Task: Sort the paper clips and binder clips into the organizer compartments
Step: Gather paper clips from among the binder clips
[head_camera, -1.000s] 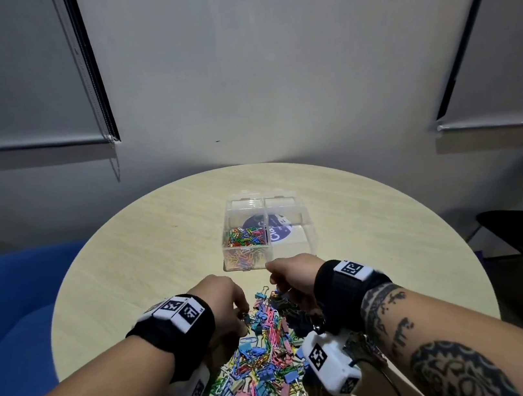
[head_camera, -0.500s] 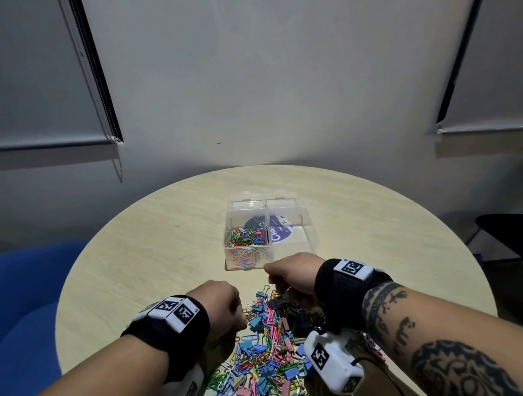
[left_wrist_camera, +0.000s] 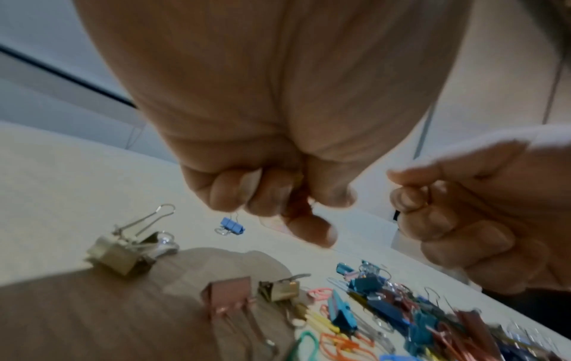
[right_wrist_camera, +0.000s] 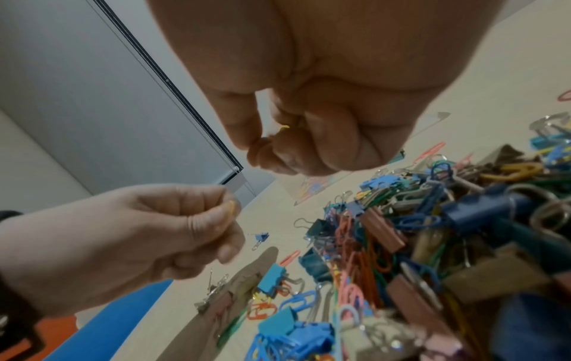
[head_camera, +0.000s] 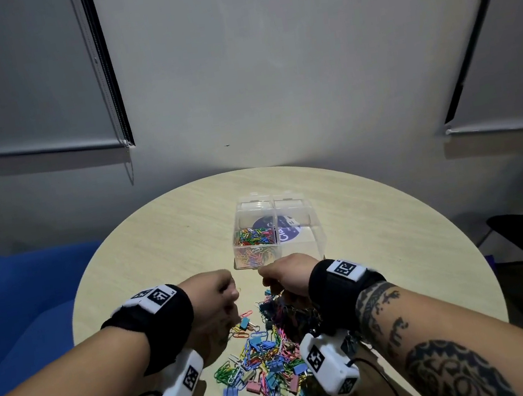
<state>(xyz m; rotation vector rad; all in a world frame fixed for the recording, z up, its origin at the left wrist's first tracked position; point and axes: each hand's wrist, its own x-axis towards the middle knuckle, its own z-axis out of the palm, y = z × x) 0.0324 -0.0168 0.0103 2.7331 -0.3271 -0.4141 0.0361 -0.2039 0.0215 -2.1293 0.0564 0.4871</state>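
Fingers (left_wrist_camera: 269, 193) of the left hand (head_camera: 212, 295) are curled tight, thumb against fingertips, pinching something small and reddish that is too blurred to name. Fingers (right_wrist_camera: 287, 146) of the right hand (head_camera: 287, 278) are likewise curled into a loose fist, with a sliver of a yellow paper clip (right_wrist_camera: 283, 127) showing between them. Both hands hover side by side, close but apart, above a round, pale wood-grain desk (head_camera: 159, 247). Toward the desk's far edge stands a clear plastic organizer (head_camera: 315, 223) with two compartments: its left compartment holds a heap of sorted paper clips (head_camera: 254, 241) in many colours, while the right compartment shows only a dark round label on its floor. Near the desk's front edge, below and between the wrists, lies a mixed pile of clips (head_camera: 264, 360), with blue, pink and dark binder clips tangled among paper clips in green, orange, yellow and pink. At the left fringe of that pile sit a few stragglers: a gold binder clip (left_wrist_camera: 123, 254), a pink binder clip (left_wrist_camera: 228, 300), and, further toward the desk's far edge and well apart from the rest, a small blue binder clip (left_wrist_camera: 231, 226). Each wrist wears a black band carrying a white camera unit with square printed markers.
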